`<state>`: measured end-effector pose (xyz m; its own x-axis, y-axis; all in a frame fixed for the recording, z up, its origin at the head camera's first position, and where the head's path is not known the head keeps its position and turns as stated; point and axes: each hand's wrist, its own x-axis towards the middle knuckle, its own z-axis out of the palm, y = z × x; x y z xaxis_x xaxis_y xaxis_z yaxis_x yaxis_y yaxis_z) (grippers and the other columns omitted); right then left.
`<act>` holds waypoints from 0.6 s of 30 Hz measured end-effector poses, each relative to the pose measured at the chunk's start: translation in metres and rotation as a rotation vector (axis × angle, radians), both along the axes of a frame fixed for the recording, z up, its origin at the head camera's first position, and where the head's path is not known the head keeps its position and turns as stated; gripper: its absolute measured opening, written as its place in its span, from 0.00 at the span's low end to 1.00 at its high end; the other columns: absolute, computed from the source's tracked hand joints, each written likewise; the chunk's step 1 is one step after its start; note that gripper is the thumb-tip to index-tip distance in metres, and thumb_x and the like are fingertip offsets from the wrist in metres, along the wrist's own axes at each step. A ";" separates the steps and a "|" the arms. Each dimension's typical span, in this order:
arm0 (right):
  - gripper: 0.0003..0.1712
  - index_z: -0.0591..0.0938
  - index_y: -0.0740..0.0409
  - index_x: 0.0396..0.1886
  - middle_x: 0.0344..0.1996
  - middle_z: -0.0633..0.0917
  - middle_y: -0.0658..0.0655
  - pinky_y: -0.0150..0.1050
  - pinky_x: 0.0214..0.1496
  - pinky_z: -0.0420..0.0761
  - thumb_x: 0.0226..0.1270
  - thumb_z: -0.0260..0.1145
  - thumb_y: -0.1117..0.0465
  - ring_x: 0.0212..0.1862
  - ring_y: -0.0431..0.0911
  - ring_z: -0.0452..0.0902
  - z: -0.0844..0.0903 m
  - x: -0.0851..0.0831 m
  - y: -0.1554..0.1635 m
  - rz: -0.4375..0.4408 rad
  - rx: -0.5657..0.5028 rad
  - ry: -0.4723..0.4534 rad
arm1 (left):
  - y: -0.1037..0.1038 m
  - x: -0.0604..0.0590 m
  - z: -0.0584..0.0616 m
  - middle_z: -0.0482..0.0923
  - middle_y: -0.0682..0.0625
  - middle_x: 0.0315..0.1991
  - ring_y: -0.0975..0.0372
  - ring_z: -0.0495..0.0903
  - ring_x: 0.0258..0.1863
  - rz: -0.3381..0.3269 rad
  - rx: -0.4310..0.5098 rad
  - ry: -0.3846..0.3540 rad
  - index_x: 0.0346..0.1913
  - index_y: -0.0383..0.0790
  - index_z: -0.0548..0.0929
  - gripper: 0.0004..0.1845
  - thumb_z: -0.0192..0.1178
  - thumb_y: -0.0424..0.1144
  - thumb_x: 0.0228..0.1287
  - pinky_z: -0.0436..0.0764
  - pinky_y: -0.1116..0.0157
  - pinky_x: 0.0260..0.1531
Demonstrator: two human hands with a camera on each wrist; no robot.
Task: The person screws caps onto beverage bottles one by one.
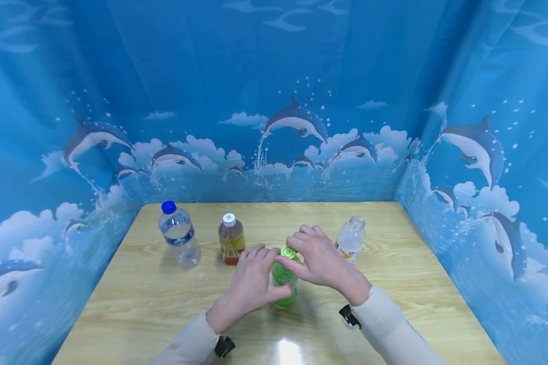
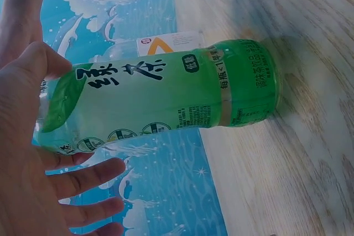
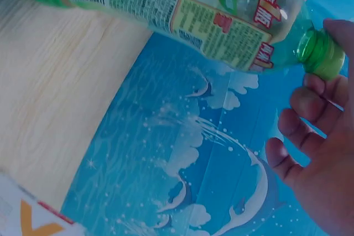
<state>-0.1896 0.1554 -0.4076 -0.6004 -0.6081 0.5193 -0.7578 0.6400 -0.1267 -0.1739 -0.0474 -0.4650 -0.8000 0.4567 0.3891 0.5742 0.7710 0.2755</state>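
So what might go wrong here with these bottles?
The green bottle might slip in the left hand if the right hand, at its cap, twists hard. The right hand might also knock the uncapped bottle close by. The left hand might bump the amber bottle near it.

The green bottle [image 2: 149,95] is glossy plastic, the wood-grain table [image 1: 132,304] smooth.

Blue dolphin-print curtains [image 1: 201,66] hang on 3 sides of a wood-grain table [image 1: 406,274] with bright glare [image 1: 289,351].
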 end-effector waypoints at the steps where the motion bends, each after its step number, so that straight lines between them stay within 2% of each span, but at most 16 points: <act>1: 0.23 0.73 0.47 0.24 0.19 0.67 0.42 0.34 0.39 0.61 0.73 0.68 0.41 0.30 0.39 0.57 -0.001 0.000 -0.001 -0.006 -0.004 0.008 | 0.000 0.000 0.000 0.86 0.44 0.59 0.44 0.80 0.65 0.006 0.004 0.000 0.63 0.42 0.82 0.40 0.68 0.66 0.53 0.78 0.39 0.62; 7: 0.25 0.74 0.48 0.24 0.19 0.66 0.41 0.35 0.39 0.62 0.74 0.66 0.38 0.29 0.39 0.58 -0.004 0.000 -0.002 -0.059 -0.024 0.021 | 0.001 -0.002 -0.002 0.87 0.45 0.55 0.45 0.81 0.63 0.029 0.033 0.031 0.59 0.44 0.84 0.37 0.69 0.66 0.53 0.78 0.41 0.61; 14: 0.20 0.74 0.49 0.30 0.22 0.69 0.43 0.34 0.37 0.64 0.74 0.68 0.43 0.30 0.39 0.60 -0.008 -0.002 -0.002 -0.140 -0.027 -0.023 | 0.004 -0.010 -0.006 0.87 0.46 0.43 0.55 0.84 0.43 0.027 0.036 0.102 0.55 0.41 0.84 0.35 0.70 0.66 0.56 0.84 0.55 0.44; 18: 0.19 0.75 0.50 0.33 0.23 0.69 0.44 0.34 0.36 0.65 0.73 0.70 0.44 0.29 0.40 0.61 -0.010 -0.003 -0.002 -0.212 -0.008 -0.030 | 0.007 -0.018 -0.004 0.87 0.44 0.42 0.55 0.84 0.40 0.039 0.009 0.101 0.57 0.39 0.83 0.37 0.68 0.67 0.58 0.85 0.56 0.40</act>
<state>-0.1928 0.1534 -0.4179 -0.7297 -0.4627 0.5035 -0.6022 0.7837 -0.1525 -0.1920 -0.0407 -0.4694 -0.7736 0.4221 0.4727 0.5690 0.7909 0.2251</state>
